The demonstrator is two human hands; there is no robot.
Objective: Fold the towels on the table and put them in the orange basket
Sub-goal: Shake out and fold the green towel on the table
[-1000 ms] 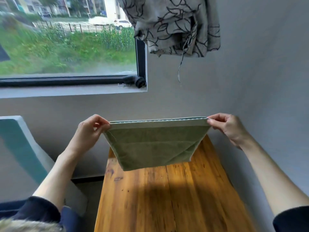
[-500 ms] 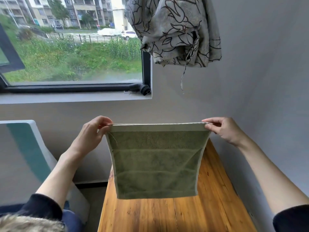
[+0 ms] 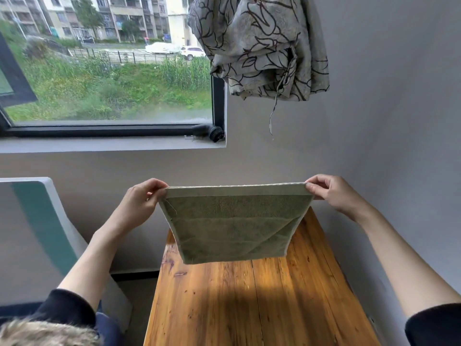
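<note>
Both hands pinch the green towel (image 3: pixel 235 226) by its top corners, left hand (image 3: pixel 139 201) and right hand (image 3: pixel 331 193); it hangs below the fingers over the wooden surface (image 3: pixel 249 308), probably so it's straight for folding; no basket visible.

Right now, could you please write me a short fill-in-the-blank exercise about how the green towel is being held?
1. The green towel is held up by its ____ edge.
2. The left hand and right hand each pinch one ____ of the towel.
3. The towel hangs above a ____ table.
4. A patterned cloth hangs on the wall, to the right of the ____.

Missing words: top; corner; wooden; window
</note>
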